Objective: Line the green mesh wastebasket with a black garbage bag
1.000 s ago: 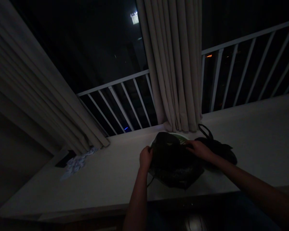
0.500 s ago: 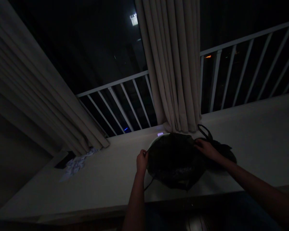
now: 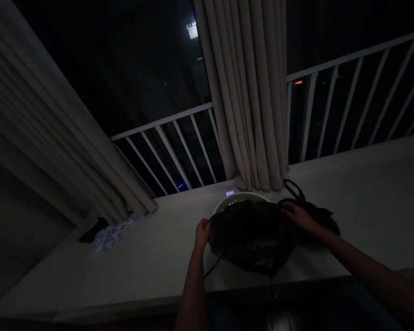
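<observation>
The scene is very dark. A black plastic bag (image 3: 251, 236) lies spread over a round green basket (image 3: 239, 198) on a long white ledge (image 3: 131, 262). My left hand (image 3: 203, 231) pinches the bag's left edge, fingers closed. On the bag's right edge, my right hand (image 3: 296, 215) grips with curled fingers. The basket's far rim shows above the bag. A second black bag with loop handles (image 3: 312, 214) lies just right of my right hand.
Beige curtains (image 3: 251, 92) hang behind the basket and at the far left. A white railing (image 3: 348, 105) runs along the dark window. A small lit phone (image 3: 229, 193) lies behind the basket. Crumpled patterned paper (image 3: 106, 236) and a dark flat object (image 3: 92, 230) sit at the ledge's left.
Both hands have drawn the bag's edges apart and towards me, uncovering the basket's green far rim. The left hand moved slightly left, the right hand further right.
</observation>
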{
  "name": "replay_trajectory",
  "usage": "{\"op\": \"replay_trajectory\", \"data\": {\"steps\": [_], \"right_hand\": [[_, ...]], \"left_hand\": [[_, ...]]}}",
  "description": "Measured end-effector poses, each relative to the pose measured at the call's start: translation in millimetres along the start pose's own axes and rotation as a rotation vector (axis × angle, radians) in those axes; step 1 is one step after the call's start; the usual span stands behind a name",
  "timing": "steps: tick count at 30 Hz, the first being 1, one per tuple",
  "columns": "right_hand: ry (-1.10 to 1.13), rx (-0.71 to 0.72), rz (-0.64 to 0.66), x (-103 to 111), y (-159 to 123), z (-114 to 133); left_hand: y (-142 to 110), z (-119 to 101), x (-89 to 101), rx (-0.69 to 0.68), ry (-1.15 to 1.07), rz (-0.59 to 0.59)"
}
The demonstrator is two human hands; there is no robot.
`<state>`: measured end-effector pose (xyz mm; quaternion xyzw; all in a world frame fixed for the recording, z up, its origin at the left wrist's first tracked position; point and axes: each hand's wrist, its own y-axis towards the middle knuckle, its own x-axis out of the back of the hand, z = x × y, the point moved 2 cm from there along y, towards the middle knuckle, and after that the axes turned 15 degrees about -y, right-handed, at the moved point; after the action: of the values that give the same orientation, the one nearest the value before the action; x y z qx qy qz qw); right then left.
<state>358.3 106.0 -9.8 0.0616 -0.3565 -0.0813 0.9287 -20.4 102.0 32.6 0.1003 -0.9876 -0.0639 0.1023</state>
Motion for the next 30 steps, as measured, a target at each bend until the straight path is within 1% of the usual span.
{"op": "replay_trajectory", "data": {"steps": [2,4,9,12,14,17,20,21,23,25,27,30], "right_hand": [[0.049,-0.044,0.014,-0.5,-0.9,-0.1],[0.08,-0.059,0.027,0.6,-3.3,2.5],[0.116,-0.019,0.108,9.9,-11.5,15.4],[0.121,0.039,0.099,19.7,-14.3,22.4],[0.12,0.076,0.101,25.3,-14.7,25.7],[0.05,0.122,0.09,30.6,-13.3,30.5],[-0.035,0.195,0.06,31.8,-10.3,39.9],[-0.061,0.23,0.05,31.5,-9.4,44.8],[-0.132,0.31,0.036,30.2,-8.5,56.6],[-0.226,0.384,0.044,27.9,-8.8,68.9],[-0.31,0.423,0.072,24.9,-9.4,78.2],[-0.381,0.446,0.129,20.1,-9.8,83.5]], "left_hand": [[-0.1,0.0,1.1,0.005,-0.027,0.016],[-0.8,0.7,2.3,0.009,-0.049,0.03],[-5.4,0.8,8.2,0.015,-0.076,0.06],[-9.0,-3.2,13.1,0.015,-0.081,0.087],[-10.4,-7.9,15.6,-0.01,-0.052,0.097],[-10.1,-19.0,15.3,-0.12,0.082,0.094],[-9.0,-35.2,7.2,-0.268,0.272,0.086],[-8.9,-41.0,2.7,-0.315,0.335,0.102],[-9.1,-51.0,-7.6,-0.382,0.448,0.172],[-9.5,-56.9,-17.3,-0.393,0.547,0.258],[-9.8,-58.3,-23.9,-0.368,0.636,0.318],[-9.8,-55.6,-27.5,-0.34,0.743,0.349]]}}
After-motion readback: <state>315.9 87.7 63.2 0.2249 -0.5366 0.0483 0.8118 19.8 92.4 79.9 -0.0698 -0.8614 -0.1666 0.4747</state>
